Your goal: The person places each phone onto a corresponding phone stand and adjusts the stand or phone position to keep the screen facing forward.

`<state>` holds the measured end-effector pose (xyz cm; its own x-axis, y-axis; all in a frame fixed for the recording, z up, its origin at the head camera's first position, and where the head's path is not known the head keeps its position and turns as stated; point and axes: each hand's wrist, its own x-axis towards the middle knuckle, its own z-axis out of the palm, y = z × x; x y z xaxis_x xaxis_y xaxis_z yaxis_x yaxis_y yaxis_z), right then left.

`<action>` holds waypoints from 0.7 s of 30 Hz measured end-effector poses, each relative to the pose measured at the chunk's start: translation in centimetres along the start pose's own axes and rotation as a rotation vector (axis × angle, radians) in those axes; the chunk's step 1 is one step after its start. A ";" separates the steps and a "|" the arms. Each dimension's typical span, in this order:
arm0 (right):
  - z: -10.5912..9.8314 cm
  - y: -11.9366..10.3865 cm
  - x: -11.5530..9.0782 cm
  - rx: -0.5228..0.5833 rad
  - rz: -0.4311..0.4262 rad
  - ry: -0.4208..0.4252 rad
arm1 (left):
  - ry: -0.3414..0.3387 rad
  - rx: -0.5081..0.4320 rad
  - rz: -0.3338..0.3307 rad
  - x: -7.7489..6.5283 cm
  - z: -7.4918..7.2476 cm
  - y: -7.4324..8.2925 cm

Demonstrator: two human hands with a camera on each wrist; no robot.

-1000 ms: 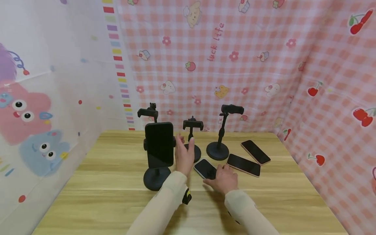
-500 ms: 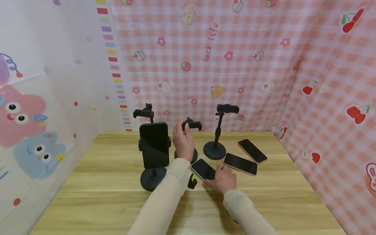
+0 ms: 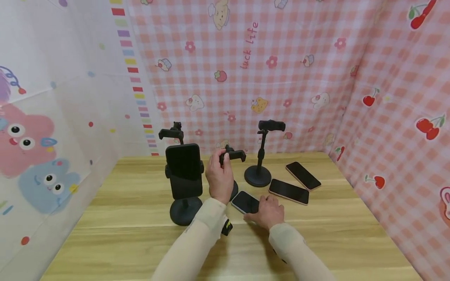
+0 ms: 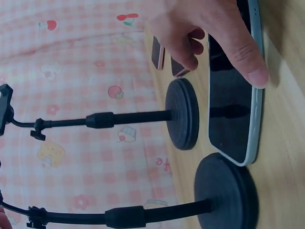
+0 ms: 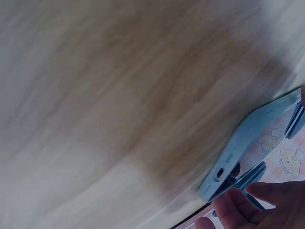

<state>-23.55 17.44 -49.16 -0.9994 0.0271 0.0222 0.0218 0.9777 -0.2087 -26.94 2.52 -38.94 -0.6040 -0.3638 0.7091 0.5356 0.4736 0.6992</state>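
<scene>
My left hand [image 3: 219,177] grips the left end of the clamp [image 3: 236,156] on top of the middle black phone stand, with the thumb in front and the fingers behind. The hand partly covers that stand's pole and round base [image 3: 234,190]. My right hand [image 3: 268,212] holds a pale-edged smartphone [image 3: 244,201] by its near end as it lies screen up on the table. In the left wrist view, the right thumb [image 4: 257,78] lies along the side of the smartphone. Fingertips of the right hand [image 5: 281,202] are close to the smartphone's port end in the right wrist view.
Left of my left hand, a stand with a round base [image 3: 185,212] bears an upright black smartphone [image 3: 184,171]. Behind it rises another clamp [image 3: 171,134]. A further stand [image 3: 261,154] is at the back right, beside two smartphones, one nearer [image 3: 289,191] and one farther [image 3: 303,175].
My left hand has moved from beside the mounted smartphone up to the middle stand's clamp and taken hold of it. The clamp now tilts slightly. My right hand stays at the lying smartphone.
</scene>
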 end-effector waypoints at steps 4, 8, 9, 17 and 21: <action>-0.2 0.9 -0.4 -0.009 -0.013 -0.042 | 0.006 -0.023 -0.006 -0.4 -0.3 0.6; -1.0 1.7 -1.0 -0.019 -0.038 -0.091 | 0.001 -0.035 -0.010 -0.8 -0.5 1.4; -1.2 1.9 -1.1 -0.022 -0.046 -0.102 | -0.005 -0.039 -0.011 -0.9 -0.6 1.6; -1.8 3.3 -1.8 0.009 -0.104 -0.134 | -0.074 -0.045 0.029 -1.4 -1.6 2.7; -1.9 4.0 -2.2 0.059 -0.102 -0.106 | -0.112 -0.017 0.031 -1.1 -2.0 2.9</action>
<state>-21.26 21.64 -48.20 -0.9937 -0.0966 -0.0565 -0.0781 0.9603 -0.2678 -23.54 2.70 -37.57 -0.6488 -0.2569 0.7163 0.5642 0.4691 0.6794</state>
